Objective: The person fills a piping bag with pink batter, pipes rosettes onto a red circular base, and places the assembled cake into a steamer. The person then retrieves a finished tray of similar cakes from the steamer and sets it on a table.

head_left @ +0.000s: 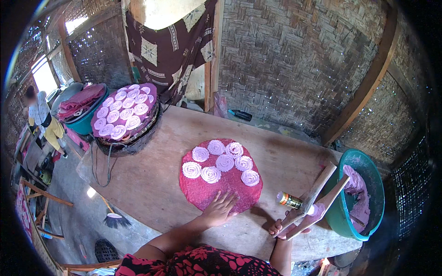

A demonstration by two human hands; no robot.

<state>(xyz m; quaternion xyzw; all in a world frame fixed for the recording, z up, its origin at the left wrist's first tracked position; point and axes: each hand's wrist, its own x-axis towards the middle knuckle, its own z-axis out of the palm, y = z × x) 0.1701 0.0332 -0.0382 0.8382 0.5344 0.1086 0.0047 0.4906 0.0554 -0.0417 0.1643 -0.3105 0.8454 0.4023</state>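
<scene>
My left hand (221, 209) lies flat on the near part of a round red mat (221, 183), fingers spread. Several pale pink dough spirals with ruffled edges, such as one spiral (225, 163), sit on the mat's far and middle parts. To the right, my right hand (276, 227) is closed around the near end of a wooden hand press (317, 188) with two long arms spread in a V. A small printed can (290, 200) sits at the press, its pale end facing the mat. White-pink dough (315, 210) shows between the arms.
A green basin (334, 209) of pink dough stands at the table's right end. At the left end, a mat full of spirals (122, 108) rests on stacked round trays. More red mats (83, 99) lie beyond. A person (45, 117) stands far left. A woven wall (294, 64) backs the wooden table (138, 179).
</scene>
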